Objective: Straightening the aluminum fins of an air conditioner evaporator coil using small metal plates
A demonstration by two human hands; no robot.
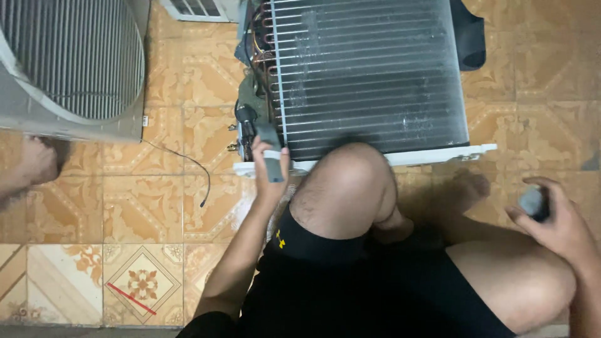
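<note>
the finned air-conditioner unit point(369, 75) lies on the tiled floor point(156, 206), open floor to its left. the left hand point(270, 168) grips a grey tool point(269, 153) at the unit's near left corner; the right hand point(557, 219), well apart, curls around a small grey object point(533, 201).

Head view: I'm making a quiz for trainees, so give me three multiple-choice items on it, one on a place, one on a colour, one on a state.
1. Where is the left hand?
A. at the lower left corner of the coil unit
B. on the fan grille
C. flat on the floor

2. What colour are the shorts?
A. white
B. black
C. red

3. What is the state of the right hand?
A. open and empty
B. pressed on the coil fins
C. closed around a small grey thing

Answers:
1 A, it grips a grey tool by the unit's pipes.
2 B, dark cloth covers both thighs.
3 C, the fingers wrap the grey thing, off to the unit's right.
</note>
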